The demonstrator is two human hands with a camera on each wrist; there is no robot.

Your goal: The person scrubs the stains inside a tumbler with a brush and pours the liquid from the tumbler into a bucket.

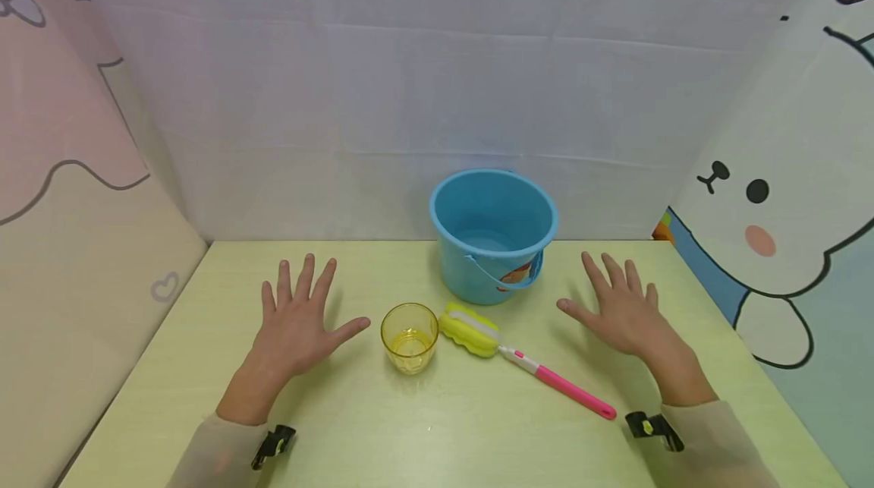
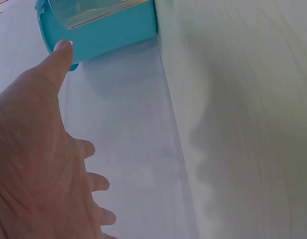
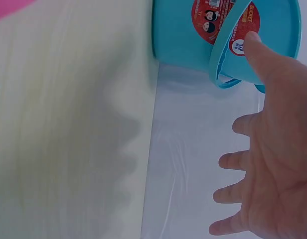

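My left hand (image 1: pixel 296 330) hovers over the left of the table with fingers spread straight, holding nothing. Just right of its thumb stands a clear yellow glass cup (image 1: pixel 410 338), upright. My right hand (image 1: pixel 624 313) is likewise spread above the right side, its palm bare in the right wrist view. Between the hands lies a bottle brush (image 1: pixel 522 359), its yellow sponge head close to the cup and its pink handle pointing to the lower right. Behind the brush a blue bucket (image 1: pixel 478 275) stands upright, its handle hanging down at the front right.
The pale wooden table (image 1: pixel 423 442) meets a white cloth backdrop (image 1: pixel 328 108) at its far edge, right behind the bucket. Cartoon-printed curtains (image 1: pixel 771 260) flank it on both sides. A small black clip is on each sleeve (image 1: pixel 225 454).
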